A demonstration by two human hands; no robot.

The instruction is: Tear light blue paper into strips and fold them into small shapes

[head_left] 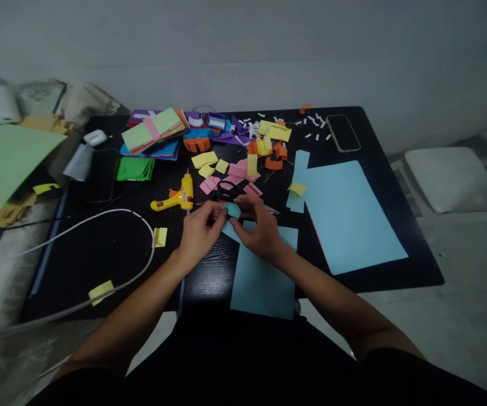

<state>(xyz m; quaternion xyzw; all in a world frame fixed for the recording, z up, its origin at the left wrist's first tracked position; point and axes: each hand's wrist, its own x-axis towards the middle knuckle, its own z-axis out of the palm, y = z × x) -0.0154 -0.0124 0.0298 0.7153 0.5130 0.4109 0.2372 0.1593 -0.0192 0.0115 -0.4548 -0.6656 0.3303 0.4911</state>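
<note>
Both hands meet over the middle of the black table, pinching a small piece of light blue paper (232, 211) between them. My left hand (201, 230) grips its left side, thumb and fingers closed. From the right, my right hand (261, 226) holds the other side with bent fingers. Just under the hands lies a light blue sheet (264, 276), reaching over the table's front edge. Scissors (272, 210) lie behind the hands, partly hidden by them. A yellow glue gun (180, 194) rests to the left of my left hand.
Pink paper pieces (235, 172), yellow slips and orange pieces (274, 163) lie behind the hands. A large blue sheet (353, 220) and a phone (343, 133) are at the right. A white cable (144, 225) loops across the left. Paper stacks (156, 132) stand at the back.
</note>
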